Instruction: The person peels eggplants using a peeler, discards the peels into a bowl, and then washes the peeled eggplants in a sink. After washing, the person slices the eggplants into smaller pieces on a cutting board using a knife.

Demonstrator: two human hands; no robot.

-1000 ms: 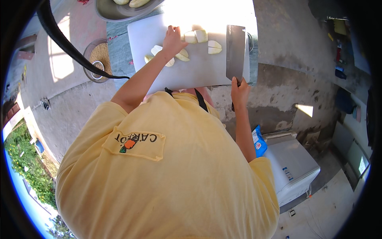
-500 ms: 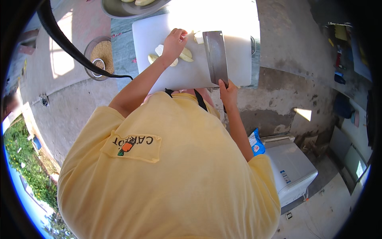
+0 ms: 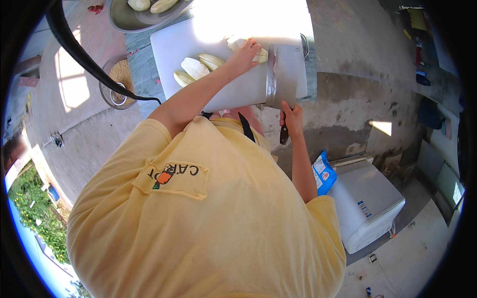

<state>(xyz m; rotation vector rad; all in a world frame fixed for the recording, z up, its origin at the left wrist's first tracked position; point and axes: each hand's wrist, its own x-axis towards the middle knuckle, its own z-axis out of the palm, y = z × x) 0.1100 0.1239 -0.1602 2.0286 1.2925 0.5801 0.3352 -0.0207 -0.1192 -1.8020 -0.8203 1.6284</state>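
Observation:
My right hand (image 3: 292,119) grips the dark handle of a broad cleaver (image 3: 283,74). Its blade points away from me over the right side of a white cutting board (image 3: 233,92). Just left of the blade, my left hand (image 3: 243,57) has its fingers curled over pale, peeled vegetable pieces (image 3: 261,54), partly covering them; I cannot tell the vegetable's kind. Farther left on the board lie more pieces: a whitish cut face (image 3: 195,68), a pale green piece (image 3: 184,78) and another (image 3: 211,61) beside my left wrist.
A metal basin (image 3: 144,21) holding peeled vegetables stands at the far left. Below the table's left side is a bowl of grain (image 3: 119,74). A black strap (image 3: 94,64) crosses the upper left. To my right stand a white appliance (image 3: 365,198) and a blue bag (image 3: 324,174).
My left hand has moved right, from the left pieces to those beside the cleaver. The cleaver has shifted right and turned, showing more of its blade face.

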